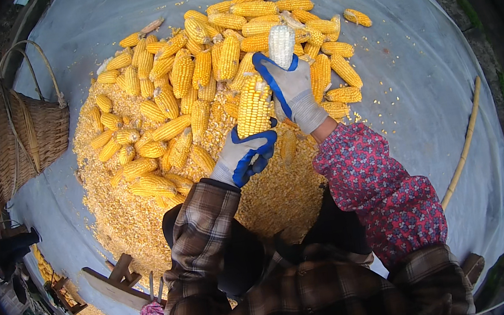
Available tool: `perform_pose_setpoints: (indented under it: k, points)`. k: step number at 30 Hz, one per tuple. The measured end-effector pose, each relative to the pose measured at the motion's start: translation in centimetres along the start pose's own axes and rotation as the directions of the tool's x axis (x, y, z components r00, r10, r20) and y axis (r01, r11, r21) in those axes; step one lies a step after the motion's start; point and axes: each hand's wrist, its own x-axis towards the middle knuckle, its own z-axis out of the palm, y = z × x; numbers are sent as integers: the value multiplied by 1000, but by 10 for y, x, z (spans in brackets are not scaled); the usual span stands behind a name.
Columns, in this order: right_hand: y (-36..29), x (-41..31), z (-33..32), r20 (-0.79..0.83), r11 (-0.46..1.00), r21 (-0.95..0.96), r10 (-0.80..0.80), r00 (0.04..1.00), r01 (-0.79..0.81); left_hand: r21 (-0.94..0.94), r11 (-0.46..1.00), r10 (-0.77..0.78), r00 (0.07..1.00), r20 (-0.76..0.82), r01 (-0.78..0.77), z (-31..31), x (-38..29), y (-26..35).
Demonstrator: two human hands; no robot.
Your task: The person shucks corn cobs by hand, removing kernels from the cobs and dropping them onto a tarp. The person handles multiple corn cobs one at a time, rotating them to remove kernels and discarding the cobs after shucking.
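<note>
Both my hands wear grey knit gloves with blue coating. My left hand grips the lower end of a yellow corn cob that stands nearly upright, kernels still on it. Above and to the right, my right hand holds a white corn cob that points away from me. The two cobs are apart. Behind them lies a heap of yellow corn cobs, and loose corn kernels spread below my hands and to the left.
A wicker basket with a tall handle stands at the left on the grey plastic sheet. A bamboo pole lies at the right. A wooden bench is at the lower left. A few stray cobs lie at the upper right.
</note>
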Motion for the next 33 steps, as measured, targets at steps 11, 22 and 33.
perform_pose_setpoints:
  k: [11,22,33]
  points:
    - [-34,-4,-19,307,923,107,323,895,-369,799,531,600,791,-121,-281,6,25,-1]
    - [-27,-5,-17,160,985,155,54,986,-80,181,983,12,990,141,-37,3,-5,1]
    - [-49,-10,-30,653,928,350,-148,742,-123,-78,991,125,963,239,-109,0,-5,0]
